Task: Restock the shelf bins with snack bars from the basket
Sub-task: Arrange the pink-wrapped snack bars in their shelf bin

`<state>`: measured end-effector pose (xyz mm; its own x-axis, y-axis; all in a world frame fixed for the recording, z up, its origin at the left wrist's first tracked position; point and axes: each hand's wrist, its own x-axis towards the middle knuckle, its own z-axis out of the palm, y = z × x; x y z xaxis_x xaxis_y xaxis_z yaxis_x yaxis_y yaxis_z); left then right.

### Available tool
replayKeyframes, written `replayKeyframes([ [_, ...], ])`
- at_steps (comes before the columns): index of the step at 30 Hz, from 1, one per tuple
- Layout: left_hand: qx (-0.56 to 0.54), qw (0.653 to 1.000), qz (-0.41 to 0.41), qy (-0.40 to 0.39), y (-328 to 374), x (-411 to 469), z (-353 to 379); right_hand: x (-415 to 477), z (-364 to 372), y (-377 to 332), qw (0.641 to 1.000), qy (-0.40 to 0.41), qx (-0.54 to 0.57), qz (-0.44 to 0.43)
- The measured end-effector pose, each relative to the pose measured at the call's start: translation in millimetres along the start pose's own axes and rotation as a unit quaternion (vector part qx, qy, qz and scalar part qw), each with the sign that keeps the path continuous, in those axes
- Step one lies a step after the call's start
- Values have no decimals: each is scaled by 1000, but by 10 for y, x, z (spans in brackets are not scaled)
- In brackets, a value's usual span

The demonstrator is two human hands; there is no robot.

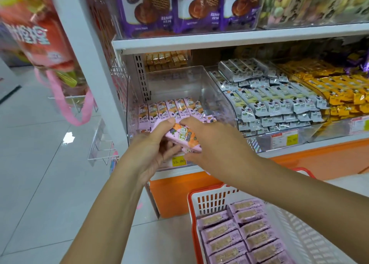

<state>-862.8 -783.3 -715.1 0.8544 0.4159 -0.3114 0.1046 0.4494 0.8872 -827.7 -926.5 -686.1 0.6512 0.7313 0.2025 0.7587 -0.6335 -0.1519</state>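
Both hands hold a small stack of pink snack bars [182,137] at the front lip of a clear plastic shelf bin [175,80]. My left hand [151,150] grips the stack from the left and below. My right hand [215,142] covers it from the right. Inside the bin, a row of pink bars [171,109] stands upright across the bottom, and the space above them is bare. Below at the right, a white basket with a red rim [211,200] holds several more pink bars [239,233] lying flat in rows.
The neighbouring bin to the right is heaped with grey-white bars [269,96], then yellow packets [339,92]. Purple biscuit bags [199,8] fill the shelf above. A yellow price tag [178,161] sits under my hands. Red and pink bags [46,44] hang at the left over the tiled floor.
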Motion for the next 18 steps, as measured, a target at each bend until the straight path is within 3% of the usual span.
replayKeyframes([
  [12, 10, 997, 64, 38, 148, 156, -74, 441, 107, -19, 998, 25, -57, 8],
  [18, 93, 994, 46, 15, 17, 236, -79, 490, 292, 221, 998, -53, -21, 11],
])
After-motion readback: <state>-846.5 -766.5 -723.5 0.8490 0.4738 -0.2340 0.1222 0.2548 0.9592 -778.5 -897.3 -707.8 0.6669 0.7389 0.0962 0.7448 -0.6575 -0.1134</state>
